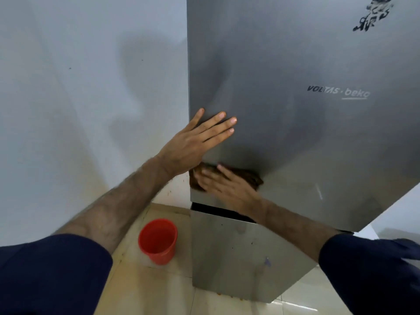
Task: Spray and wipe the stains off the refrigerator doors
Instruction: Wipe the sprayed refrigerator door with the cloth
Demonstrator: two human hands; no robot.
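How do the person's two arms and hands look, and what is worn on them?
Both arms are bare from the elbow down, with dark hair showing on the forearms. Dark navy sleeves cover the upper arms and end near the elbows. The left hand and the right hand wear no gloves; no rings, watch or bracelets are visible. The right hand looks slightly blurred.

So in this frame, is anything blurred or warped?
Head view: the right hand pressing the brown cloth on the grey steel upper fridge door is motion-blurred; the flat left hand is sharp; the wide lens tilts the fridge edges.
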